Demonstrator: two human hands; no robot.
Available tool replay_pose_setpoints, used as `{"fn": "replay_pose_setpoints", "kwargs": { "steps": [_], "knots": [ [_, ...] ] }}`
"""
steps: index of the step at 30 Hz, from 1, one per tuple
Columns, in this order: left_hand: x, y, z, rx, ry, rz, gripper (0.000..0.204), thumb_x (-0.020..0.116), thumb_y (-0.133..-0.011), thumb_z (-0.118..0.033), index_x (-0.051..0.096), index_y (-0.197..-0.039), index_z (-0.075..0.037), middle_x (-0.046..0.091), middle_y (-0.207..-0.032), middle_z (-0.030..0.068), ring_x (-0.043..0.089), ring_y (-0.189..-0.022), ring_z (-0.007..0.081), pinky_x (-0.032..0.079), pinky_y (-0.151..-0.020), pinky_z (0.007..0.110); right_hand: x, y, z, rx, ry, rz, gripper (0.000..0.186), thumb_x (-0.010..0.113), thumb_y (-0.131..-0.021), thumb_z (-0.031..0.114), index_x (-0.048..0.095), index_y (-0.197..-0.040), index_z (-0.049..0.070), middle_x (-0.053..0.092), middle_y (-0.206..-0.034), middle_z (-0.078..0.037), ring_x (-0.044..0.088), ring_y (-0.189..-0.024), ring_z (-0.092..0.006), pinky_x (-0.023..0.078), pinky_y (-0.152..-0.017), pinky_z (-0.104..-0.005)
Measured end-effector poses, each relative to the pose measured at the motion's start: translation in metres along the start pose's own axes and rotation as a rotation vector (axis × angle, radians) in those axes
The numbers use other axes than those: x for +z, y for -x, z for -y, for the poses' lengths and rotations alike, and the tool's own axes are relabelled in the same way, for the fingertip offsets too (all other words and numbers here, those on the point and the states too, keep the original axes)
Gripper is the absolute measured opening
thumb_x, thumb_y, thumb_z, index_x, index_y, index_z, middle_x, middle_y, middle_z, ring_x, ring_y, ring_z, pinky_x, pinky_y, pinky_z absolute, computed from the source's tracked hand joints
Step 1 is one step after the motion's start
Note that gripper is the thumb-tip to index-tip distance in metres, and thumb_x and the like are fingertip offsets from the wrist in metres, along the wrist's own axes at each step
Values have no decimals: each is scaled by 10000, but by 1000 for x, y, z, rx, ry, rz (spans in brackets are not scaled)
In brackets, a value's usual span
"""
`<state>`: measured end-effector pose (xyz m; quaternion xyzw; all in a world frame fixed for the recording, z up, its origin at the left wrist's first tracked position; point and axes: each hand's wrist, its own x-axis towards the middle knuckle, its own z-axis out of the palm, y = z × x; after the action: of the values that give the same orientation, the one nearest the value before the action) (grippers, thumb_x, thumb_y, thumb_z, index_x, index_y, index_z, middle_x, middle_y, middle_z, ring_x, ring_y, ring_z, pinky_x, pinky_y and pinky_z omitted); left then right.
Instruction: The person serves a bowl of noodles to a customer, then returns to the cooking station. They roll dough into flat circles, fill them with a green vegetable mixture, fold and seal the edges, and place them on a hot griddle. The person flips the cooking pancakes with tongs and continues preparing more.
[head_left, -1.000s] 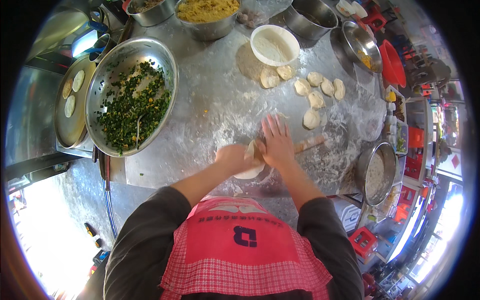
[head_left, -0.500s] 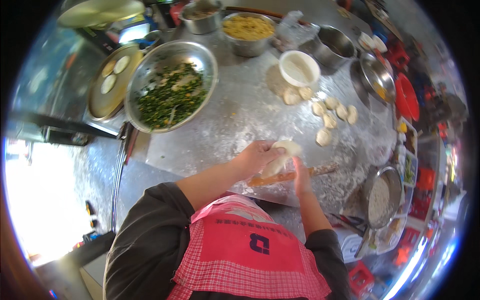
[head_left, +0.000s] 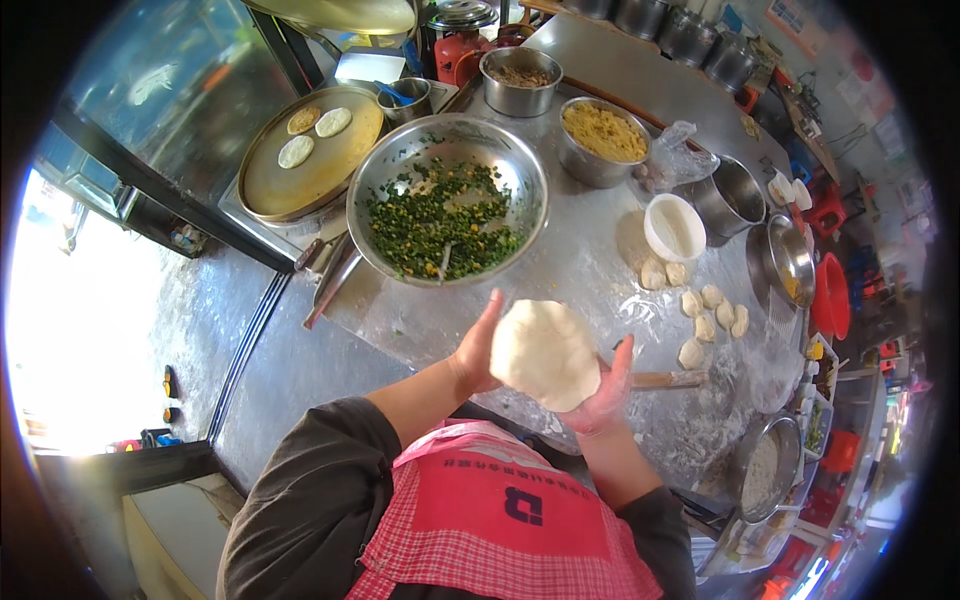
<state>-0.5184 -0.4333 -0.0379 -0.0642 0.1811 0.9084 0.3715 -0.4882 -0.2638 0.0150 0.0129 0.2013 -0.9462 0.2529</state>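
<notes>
A flat, pale dough round (head_left: 545,352) is held up over the near edge of the steel table, between my two hands. My left hand (head_left: 477,352) supports its left side, thumb pointing up along the rim and the other fingers mostly hidden beneath. At the lower right edge, my right hand (head_left: 604,396) bears the round on floury fingers, its thumb raised. Behind my right hand lies a wooden rolling pin (head_left: 672,380), partly covered. Just beyond the dough stands a large steel bowl (head_left: 535,215) of chopped greens with yellow bits (head_left: 430,225), a spoon handle sticking out.
Several dough balls (head_left: 711,296) sit right of centre near a white bowl (head_left: 676,226). At the back are pots of yellow shreds (head_left: 604,130) and brown filling (head_left: 519,78). A round griddle (head_left: 268,190) at left carries three flat cakes. A flour bowl (head_left: 768,466) stands at right.
The dough round, folded over and hanging between my hands before, is now spread flat across them. My hands have moved apart. The view has shifted left, showing more of the griddle.
</notes>
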Motion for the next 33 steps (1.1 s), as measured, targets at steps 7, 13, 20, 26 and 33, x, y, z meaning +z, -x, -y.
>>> {"fn": "replay_pose_setpoints", "kwargs": {
  "steps": [7,13,20,26,33],
  "knots": [
    [-54,99,-95,196,401,-38,848,374,-851,-759,451,-1394,-113,479,-1408,126,450,-1296,350,323,-1094,544,-25,-139,-31,-249,1313,-66,401,565,-929,196,544,-1310,72,603,-1177,-99,595,-1017,-237,482,-878,-346],
    [-93,148,-165,197,395,-132,649,419,-950,-573,460,-1384,-92,491,-1400,132,463,-1287,336,318,-1103,506,-37,-249,-75,-125,2494,504,180,632,-799,125,710,-960,147,561,-803,-73,601,-780,-280,506,-695,-399],
    [-159,183,-184,156,433,-257,530,438,-982,-433,458,-1362,-64,530,-1348,136,503,-1242,327,340,-1089,484,-64,-306,-75,-251,1960,-276,226,595,-942,289,714,-1022,114,678,-797,-38,635,-682,-162,516,-625,-317],
    [-156,182,-204,173,410,-177,536,436,-977,-436,457,-1362,-64,525,-1353,147,501,-1244,338,337,-1090,490,-92,-372,-92,-342,1212,-816,302,522,-998,236,645,-1188,35,653,-839,-25,542,-701,-67,453,-633,-224],
    [-177,179,-202,194,387,-282,590,420,-970,-469,428,-1391,-57,503,-1378,164,492,-1257,359,330,-1101,520,-56,-354,-96,415,1361,-49,329,532,-993,275,643,-1198,43,693,-958,-87,618,-786,-118,526,-732,-257]
  ]
}}
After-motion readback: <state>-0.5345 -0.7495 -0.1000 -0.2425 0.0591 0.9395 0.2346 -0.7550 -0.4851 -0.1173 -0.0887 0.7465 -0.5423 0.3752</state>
